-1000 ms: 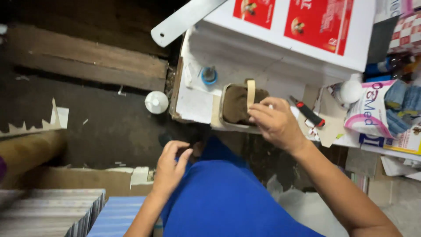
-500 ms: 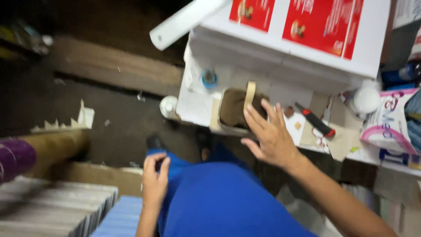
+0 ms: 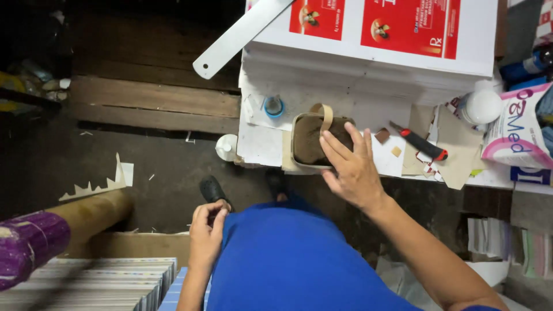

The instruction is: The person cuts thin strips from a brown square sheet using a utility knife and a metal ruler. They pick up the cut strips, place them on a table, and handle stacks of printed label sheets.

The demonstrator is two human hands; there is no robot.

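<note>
My right hand (image 3: 350, 167) lies flat with its fingers spread on a small beige basket (image 3: 302, 144) that holds something dark brown. The basket has a tan handle and stands at the front of a white work surface (image 3: 262, 141). My left hand (image 3: 206, 233) rests low beside my blue-clad lap, fingers loosely curled, with nothing visible in it. A red-handled utility knife (image 3: 422, 145) lies to the right of the basket.
A stack of white printed sheets with red panels (image 3: 380, 34) fills the back of the surface, a long white ruler (image 3: 239, 37) jutting from it. A white bottle (image 3: 483, 106), a blue tape roll (image 3: 273, 106), a cardboard tube (image 3: 63, 227) and stacked sheets (image 3: 92, 285) lie around.
My right hand has opened from a pinch at the basket handle and now lies flat over the basket. My left hand has drawn back closer to my lap.
</note>
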